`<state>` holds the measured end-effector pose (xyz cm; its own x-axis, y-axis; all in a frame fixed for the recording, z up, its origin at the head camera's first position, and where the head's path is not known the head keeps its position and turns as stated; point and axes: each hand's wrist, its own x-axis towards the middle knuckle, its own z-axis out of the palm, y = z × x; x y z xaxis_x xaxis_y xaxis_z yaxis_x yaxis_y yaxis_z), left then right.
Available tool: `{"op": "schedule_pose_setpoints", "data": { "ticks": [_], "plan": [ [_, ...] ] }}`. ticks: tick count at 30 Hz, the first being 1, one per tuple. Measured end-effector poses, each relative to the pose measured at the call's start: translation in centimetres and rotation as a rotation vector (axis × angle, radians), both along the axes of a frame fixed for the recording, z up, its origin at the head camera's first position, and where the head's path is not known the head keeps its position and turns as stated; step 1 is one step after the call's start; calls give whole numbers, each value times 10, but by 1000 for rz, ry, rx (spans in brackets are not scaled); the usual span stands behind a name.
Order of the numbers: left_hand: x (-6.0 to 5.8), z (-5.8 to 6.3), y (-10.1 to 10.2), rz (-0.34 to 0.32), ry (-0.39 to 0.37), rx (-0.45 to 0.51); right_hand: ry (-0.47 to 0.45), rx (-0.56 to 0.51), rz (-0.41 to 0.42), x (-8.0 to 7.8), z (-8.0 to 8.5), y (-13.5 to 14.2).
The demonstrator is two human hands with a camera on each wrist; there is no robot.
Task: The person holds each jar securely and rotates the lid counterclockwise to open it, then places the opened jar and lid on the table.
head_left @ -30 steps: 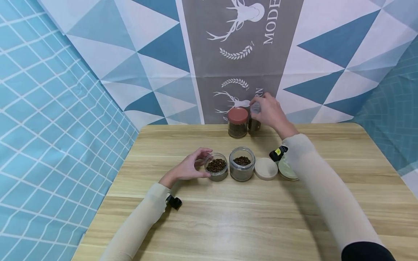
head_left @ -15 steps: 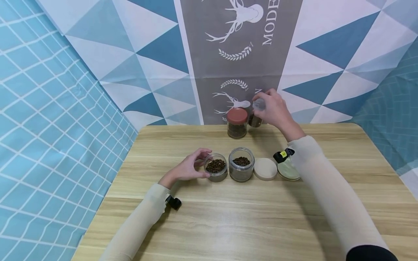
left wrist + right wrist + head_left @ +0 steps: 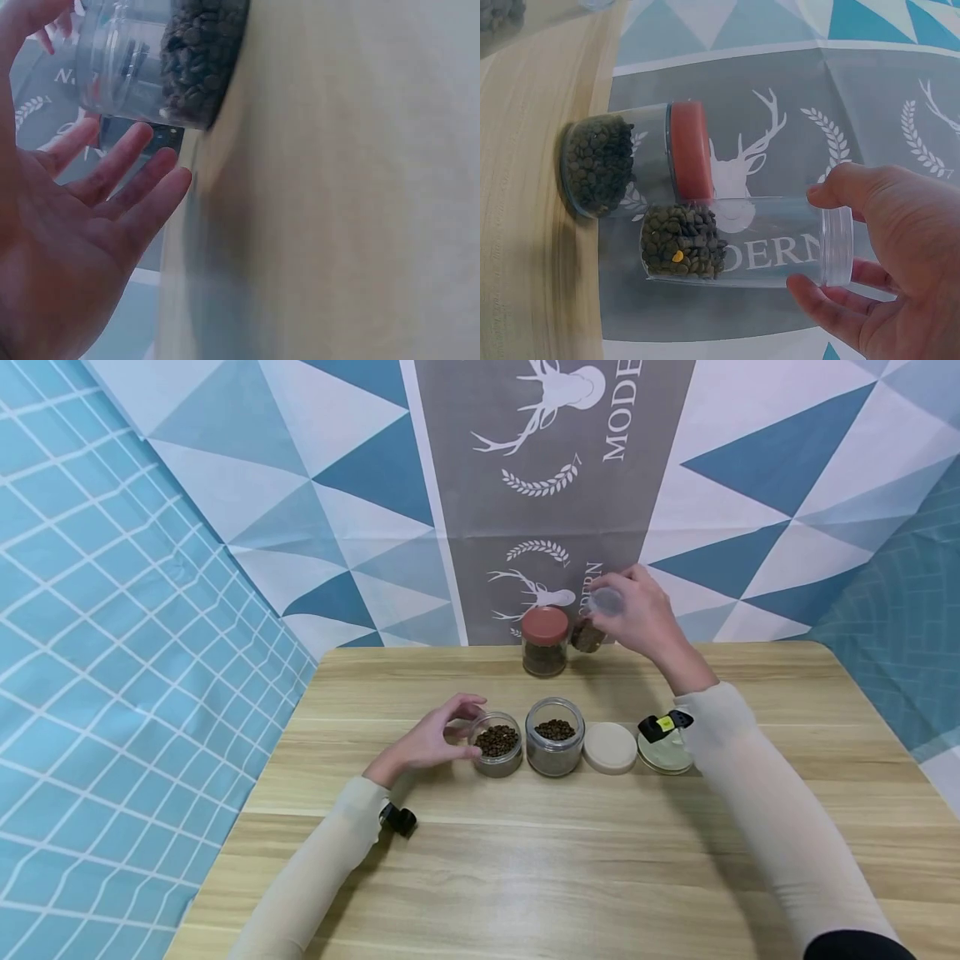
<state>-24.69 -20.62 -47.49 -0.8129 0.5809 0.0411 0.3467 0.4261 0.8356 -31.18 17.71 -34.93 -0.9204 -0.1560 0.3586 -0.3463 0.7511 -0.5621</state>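
My left hand (image 3: 431,739) is beside a short clear open jar (image 3: 498,763) of dark brown pellets. In the left wrist view its fingers (image 3: 150,176) are spread and nearly straight, with fingertips close to the jar wall. My right hand (image 3: 645,614) holds a taller clear jar (image 3: 682,244) near its ringed top, thumb on one side and fingers on the other. Dark pellets with one yellow bit fill its lower part. It is tilted, its base above the table's back edge. Just left of it stands a jar with a red lid (image 3: 545,627), partly filled with similar pellets.
A second open clear jar (image 3: 555,757) with pellets stands right of the short one. A cream lid (image 3: 611,747) and pale green lids (image 3: 664,753) lie in line with it. Patterned cloth (image 3: 360,460) rises behind the wooden table (image 3: 510,868).
My right hand has moved right with the tall jar, which now tilts more and stands farther from the red-lidded jar. My left hand's fingers have loosened slightly around the short jar.
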Motion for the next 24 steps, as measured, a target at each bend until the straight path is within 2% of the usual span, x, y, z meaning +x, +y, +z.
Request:
{"op": "schedule_pose_setpoints", "data": {
  "ticks": [10, 20, 24],
  "plan": [
    [-9, 18, 5, 42, 56, 62, 64, -82, 0, 9, 0, 5],
    [-13, 26, 5, 98, 93, 52, 109, -193, 22, 21, -1, 8],
    [-14, 29, 6, 100, 96, 56, 123, -252, 35, 27, -2, 8]
  ]
}}
